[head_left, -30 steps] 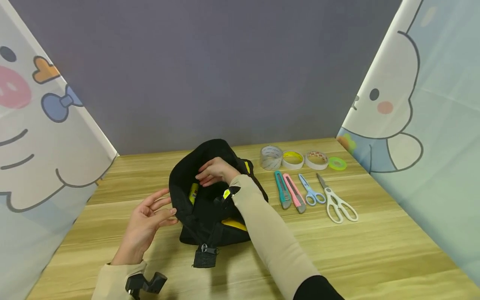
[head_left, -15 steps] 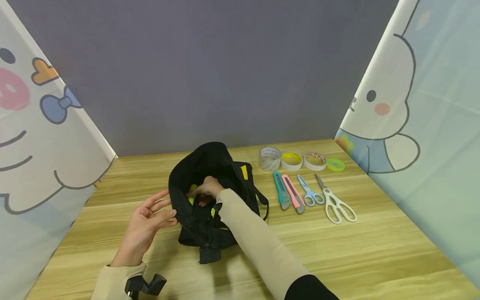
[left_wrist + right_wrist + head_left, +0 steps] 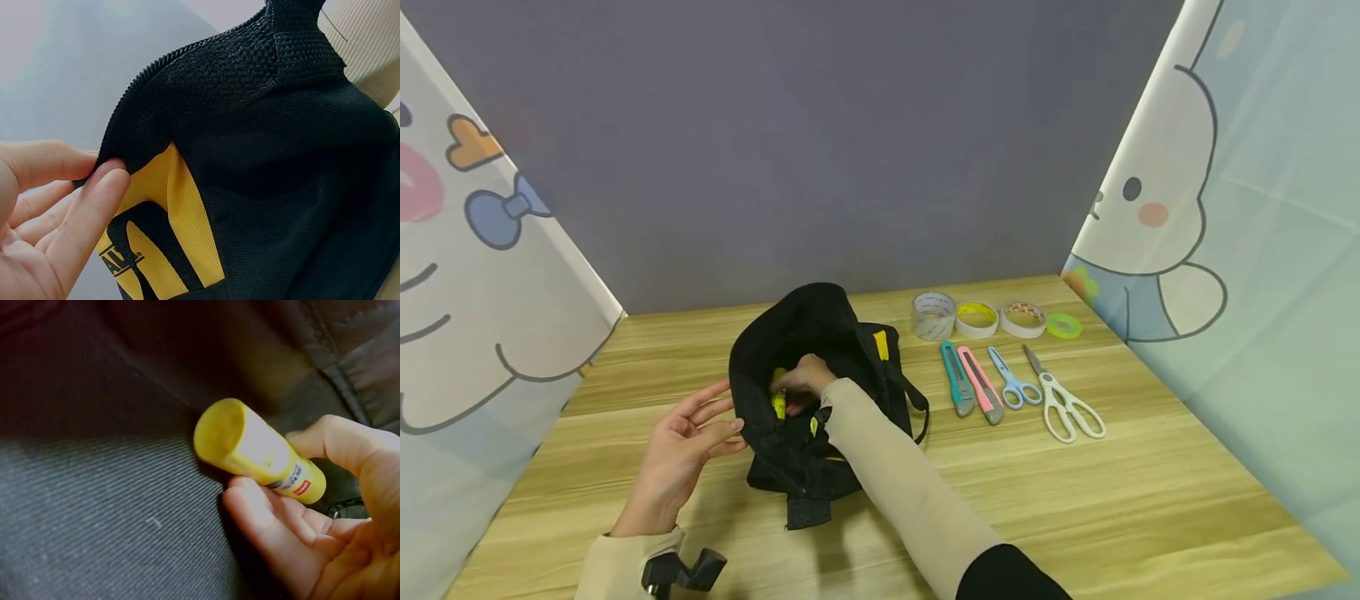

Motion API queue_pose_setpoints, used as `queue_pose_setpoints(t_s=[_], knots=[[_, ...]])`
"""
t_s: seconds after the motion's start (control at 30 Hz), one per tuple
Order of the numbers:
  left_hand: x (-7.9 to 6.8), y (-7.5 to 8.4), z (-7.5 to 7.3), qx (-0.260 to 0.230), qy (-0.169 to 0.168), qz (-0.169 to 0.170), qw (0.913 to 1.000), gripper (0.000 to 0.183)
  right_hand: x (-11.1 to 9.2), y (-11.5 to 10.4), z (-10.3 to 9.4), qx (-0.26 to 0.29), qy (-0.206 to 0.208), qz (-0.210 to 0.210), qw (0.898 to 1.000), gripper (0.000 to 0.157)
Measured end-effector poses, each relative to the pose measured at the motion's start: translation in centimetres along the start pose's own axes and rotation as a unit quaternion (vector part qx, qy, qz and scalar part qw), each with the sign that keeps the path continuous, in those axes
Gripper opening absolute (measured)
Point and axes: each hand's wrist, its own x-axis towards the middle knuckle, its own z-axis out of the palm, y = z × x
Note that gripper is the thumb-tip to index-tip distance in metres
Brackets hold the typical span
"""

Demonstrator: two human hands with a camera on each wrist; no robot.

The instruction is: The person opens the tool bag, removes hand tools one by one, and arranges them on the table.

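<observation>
An unzipped black tool bag with yellow patches stands on the table, its mouth facing up. My left hand pinches the bag's left rim; in the left wrist view, thumb and fingers hold the zipped edge above a yellow panel. Inside the bag, my right hand grips a yellow glue stick, thumb on one side and fingers on the other. The right wrist view shows the stick tilted, beside the ribbed black lining. The bag's folds hide part of the right hand in the head view.
Right of the bag lie a teal utility knife, a pink utility knife, blue scissors and white-handled scissors. Behind them are clear tape, two whitish tape rolls and green tape. A grey panel closes the back.
My right hand has gone lower and leftward into the bag and taken hold of the glue stick. The left hand keeps its place at the rim. The head view has shifted slightly.
</observation>
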Motion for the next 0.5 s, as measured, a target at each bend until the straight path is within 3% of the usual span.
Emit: queue_pose_setpoints(t_s=[0.27, 0.5], knots=[[-0.1, 0.1, -0.2, 0.002, 0.003, 0.001, 1.0000, 0.052, -0.1, 0.2, -0.7, 0.016, -0.048, -0.013, 0.999, 0.027], [-0.1, 0.1, -0.1, 0.003, 0.011, -0.005, 0.9999, 0.051, -0.3, -0.4, -2.4, 0.025, -0.106, -0.028, 0.994, 0.022]])
